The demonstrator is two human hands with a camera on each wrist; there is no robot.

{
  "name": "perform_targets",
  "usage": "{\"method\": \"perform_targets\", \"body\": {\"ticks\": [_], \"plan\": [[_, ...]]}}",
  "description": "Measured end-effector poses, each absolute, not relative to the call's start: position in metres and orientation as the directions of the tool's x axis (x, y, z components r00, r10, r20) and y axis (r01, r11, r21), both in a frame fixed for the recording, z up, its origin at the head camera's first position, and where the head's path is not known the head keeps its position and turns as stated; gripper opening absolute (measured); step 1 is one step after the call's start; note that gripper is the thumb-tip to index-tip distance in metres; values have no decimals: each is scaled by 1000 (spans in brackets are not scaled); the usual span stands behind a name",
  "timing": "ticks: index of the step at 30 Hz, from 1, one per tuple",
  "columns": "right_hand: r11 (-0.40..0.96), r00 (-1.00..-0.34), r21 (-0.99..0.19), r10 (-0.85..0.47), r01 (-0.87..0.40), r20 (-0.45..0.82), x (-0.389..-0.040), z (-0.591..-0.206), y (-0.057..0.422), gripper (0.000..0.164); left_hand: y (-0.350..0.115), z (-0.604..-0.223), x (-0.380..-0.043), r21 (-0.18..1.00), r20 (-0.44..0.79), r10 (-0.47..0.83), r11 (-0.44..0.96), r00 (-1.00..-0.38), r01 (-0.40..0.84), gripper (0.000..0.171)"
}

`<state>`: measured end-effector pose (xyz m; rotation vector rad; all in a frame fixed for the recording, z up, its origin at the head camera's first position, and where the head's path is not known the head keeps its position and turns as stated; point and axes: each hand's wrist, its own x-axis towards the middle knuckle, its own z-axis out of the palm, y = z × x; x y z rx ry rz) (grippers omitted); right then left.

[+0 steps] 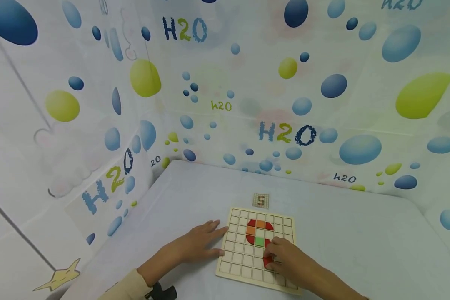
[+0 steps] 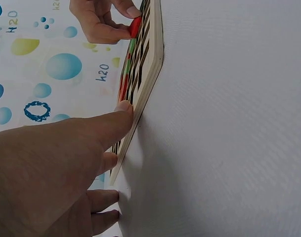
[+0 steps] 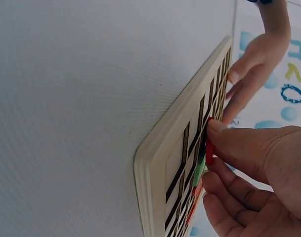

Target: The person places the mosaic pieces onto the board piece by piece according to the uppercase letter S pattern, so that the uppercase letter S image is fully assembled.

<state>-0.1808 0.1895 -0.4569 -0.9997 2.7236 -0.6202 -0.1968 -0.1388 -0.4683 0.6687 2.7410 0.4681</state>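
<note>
A wooden grid board (image 1: pixel 236 256) lies on the table, with several red, orange and green tiles set in its cells; an orange tile (image 1: pixel 260 224) is at the top of the group. My left hand (image 1: pixel 196 244) rests at the board's left edge, fingers spread and straight, the thumb touching the rim in the left wrist view. Over the lower right part of the board, my right hand (image 1: pixel 291 261) pinches a red tile (image 3: pixel 209 147) between thumb and fingers. The tile stands on edge against the grid in the right wrist view. My right fingers cover some cells around it.
Beyond the board's far edge lies a small pattern card (image 1: pixel 261 201) with an S-like figure. A white cloth (image 1: pixel 195 187) covers the table. Printed curtains (image 1: pixel 247 83) with blue and green drops stand behind and at the left. Something black (image 1: pixel 163 292) sits by my left wrist.
</note>
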Motion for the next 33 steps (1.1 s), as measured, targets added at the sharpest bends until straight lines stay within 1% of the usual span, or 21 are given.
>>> {"method": "perform_targets", "body": {"ticks": [10,21,33], "plan": [[721,-773,-409,-632,-559,-56,-179,-456,190,13,-138,-468,-198,368,-191,490,839,-850,401,76],[719,-763,-352,-646,-599,-21,-177,-455,190,14,-137,-467,-198,359,-192,491,841,-849,405,76],[695,-736,-292,-675,-657,47,-174,-454,191,19,-137,-467,-197,351,-199,478,850,-856,393,76]]}}
